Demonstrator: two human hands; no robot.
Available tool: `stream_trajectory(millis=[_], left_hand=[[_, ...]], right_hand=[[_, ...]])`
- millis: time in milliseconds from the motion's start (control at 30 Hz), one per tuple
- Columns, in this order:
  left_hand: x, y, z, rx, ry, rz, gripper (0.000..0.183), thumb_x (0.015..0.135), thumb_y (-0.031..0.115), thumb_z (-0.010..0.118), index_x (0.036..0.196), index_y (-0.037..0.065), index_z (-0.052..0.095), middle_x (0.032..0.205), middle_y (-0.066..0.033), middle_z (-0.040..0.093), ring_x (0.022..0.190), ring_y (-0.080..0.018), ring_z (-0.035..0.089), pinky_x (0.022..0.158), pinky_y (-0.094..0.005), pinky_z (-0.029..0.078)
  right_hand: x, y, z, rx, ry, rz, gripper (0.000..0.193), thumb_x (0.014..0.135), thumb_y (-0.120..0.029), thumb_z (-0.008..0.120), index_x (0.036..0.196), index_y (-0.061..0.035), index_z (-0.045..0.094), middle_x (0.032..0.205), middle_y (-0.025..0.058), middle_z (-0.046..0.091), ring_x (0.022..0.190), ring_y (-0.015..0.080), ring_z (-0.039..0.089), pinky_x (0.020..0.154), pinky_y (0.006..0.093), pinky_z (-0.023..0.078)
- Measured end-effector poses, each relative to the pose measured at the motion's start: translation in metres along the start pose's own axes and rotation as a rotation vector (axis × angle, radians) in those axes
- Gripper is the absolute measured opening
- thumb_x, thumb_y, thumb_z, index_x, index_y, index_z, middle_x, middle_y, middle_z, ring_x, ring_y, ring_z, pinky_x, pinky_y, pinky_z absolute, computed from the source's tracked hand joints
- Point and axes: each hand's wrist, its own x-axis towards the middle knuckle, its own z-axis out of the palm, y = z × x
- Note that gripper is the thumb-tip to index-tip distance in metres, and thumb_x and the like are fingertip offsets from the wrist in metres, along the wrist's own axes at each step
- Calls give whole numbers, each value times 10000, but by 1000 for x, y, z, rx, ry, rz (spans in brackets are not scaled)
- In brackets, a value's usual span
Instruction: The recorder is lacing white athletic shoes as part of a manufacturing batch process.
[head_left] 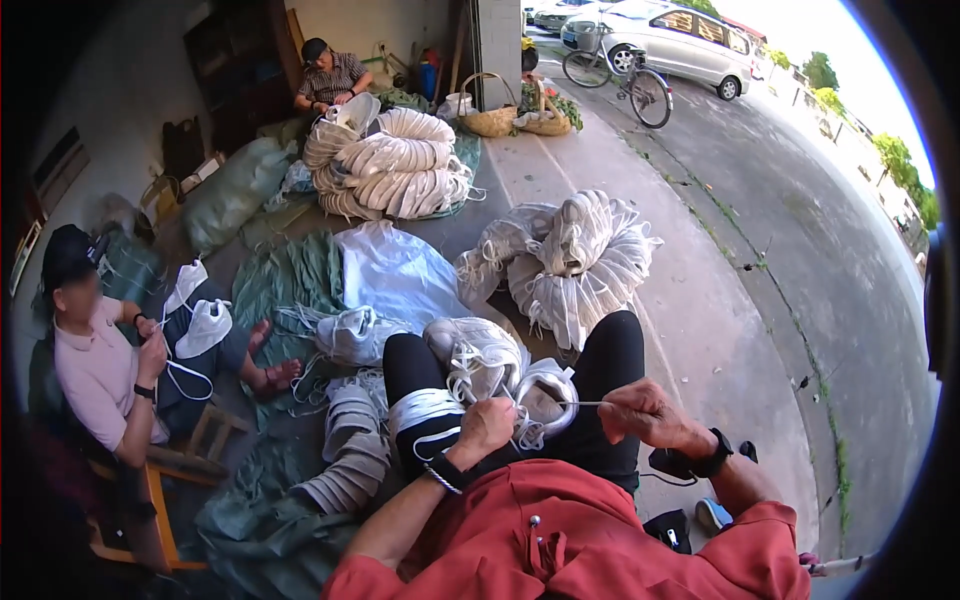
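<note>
- In your lap, between your thighs, sits a white shoe [548, 395], its opening facing up.
- From that shoe a white lace [588, 404] runs straight and taut toward your right side.
- Your right hand [648, 410] has its fingers curled in on the lace, holding it out beside the shoe.
- Your left hand [487, 425] is at the shoe's near left edge, fingers drawn narrow; you can't quite tell from here whether they pinch lace or shoe.
- Just beyond it, more white shoes [478, 352] lie bunched by your left knee.
- Across your left thigh hangs a bundle of white laces [425, 408].
- Left of your leg, a curved row of nested shoes [350, 450] lies near a green tarp [270, 515].
- Ahead of your knees rests a ring of shoes [575, 270].
- To your left, a seated co-worker [100, 365] holds a white shoe piece [207, 325].
- Farther off, another person [335, 78] sits behind a large shoe heap [395, 165].
</note>
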Motion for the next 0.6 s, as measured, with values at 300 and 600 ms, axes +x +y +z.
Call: stream_trajectory(millis=[300,600], left_hand=[[24,23,-12,-36,-73,-113,357,744,391,628,697,39,597,690,-171,603,705,-341,602,619,-426,454],[53,-28,17,-60,166,-38,221,760,256,562,676,53,590,582,-123,581,523,-267,581,506,-366,457]], right_hand=[[98,8,19,114,-110,-100,386,929,-282,452,681,-2,546,592,14,545,565,76,506,533,243,409],[130,12,29,87,-116,-114,364,923,-285,461,731,-3,587,637,28,577,595,102,533,542,261,441]])
